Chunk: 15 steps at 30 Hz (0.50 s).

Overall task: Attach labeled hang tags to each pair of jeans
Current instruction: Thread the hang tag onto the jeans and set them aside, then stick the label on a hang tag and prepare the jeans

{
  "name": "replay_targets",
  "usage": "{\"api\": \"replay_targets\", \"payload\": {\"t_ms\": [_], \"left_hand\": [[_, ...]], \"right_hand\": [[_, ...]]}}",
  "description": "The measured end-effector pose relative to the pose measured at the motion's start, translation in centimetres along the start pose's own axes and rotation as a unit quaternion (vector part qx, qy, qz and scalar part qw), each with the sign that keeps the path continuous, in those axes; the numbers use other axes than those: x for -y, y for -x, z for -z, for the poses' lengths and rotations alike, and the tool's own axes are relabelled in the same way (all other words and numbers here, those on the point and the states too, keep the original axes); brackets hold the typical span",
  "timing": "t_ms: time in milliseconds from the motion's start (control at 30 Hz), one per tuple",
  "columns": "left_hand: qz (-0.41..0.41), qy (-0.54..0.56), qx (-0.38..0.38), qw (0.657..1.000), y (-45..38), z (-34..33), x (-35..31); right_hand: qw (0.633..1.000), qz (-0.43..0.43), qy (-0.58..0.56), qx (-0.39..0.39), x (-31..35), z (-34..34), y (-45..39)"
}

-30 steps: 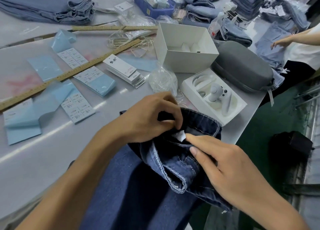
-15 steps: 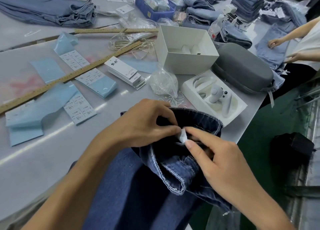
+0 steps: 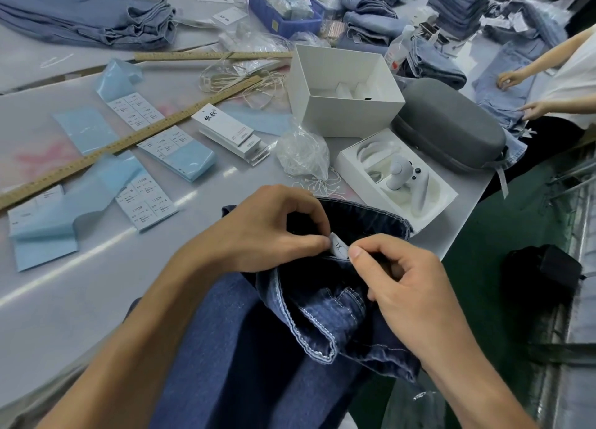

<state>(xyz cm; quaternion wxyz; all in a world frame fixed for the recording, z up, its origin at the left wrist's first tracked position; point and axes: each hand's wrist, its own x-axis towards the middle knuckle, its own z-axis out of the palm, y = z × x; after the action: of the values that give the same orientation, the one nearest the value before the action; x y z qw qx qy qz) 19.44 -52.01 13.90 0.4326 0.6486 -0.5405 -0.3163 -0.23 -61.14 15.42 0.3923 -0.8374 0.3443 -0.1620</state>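
the dark jeans hang over the tabletop's near edge, waistband opened. the left hand and right hand each pinch the small white size label sewn inside. best keep it flat and readable, then match a hang tag from the stack mid-table.
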Motion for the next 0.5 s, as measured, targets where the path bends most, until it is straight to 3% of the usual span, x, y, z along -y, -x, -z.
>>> {"api": "replay_targets", "payload": {"t_ms": [167, 233, 300, 333, 400, 433, 467, 500], "left_hand": [[-0.02, 0.004, -0.015, 1.0, 0.0, -0.1, 0.2], [-0.053, 0.085, -0.095, 0.99, 0.1, -0.3, 0.4], [-0.062, 0.212, -0.305, 0.926, 0.6, -0.2, 0.9], [-0.05, 0.245, -0.432, 0.867, 1.2, -0.1, 1.5], [0.025, 0.204, -0.627, 0.752, 3.2, -0.5, 3.0], [0.074, 0.156, -0.668, 0.724, 4.4, -1.2, 3.9], [0.117, 0.103, -0.672, 0.724, 5.5, -2.3, 4.7], [0.148, 0.066, -0.643, 0.749, 6.3, -3.8, 5.0]], "right_hand": [[1.0, -0.002, -0.002, -0.011, 0.2, -0.1, -0.1], [1.0, 0.001, -0.003, -0.026, 0.0, 0.1, -0.3], [0.997, -0.007, -0.03, -0.077, -0.4, 1.0, -0.9], [0.992, -0.011, -0.047, -0.115, -0.6, 1.7, -1.2], [0.979, 0.009, -0.04, -0.201, -0.8, 3.2, -1.7], [0.971, 0.031, -0.024, -0.237, -0.6, 3.9, -1.8], [0.963, 0.056, -0.002, -0.264, -0.2, 4.3, -1.7], [0.956, 0.089, 0.016, -0.281, 0.3, 4.5, -1.5]]}}
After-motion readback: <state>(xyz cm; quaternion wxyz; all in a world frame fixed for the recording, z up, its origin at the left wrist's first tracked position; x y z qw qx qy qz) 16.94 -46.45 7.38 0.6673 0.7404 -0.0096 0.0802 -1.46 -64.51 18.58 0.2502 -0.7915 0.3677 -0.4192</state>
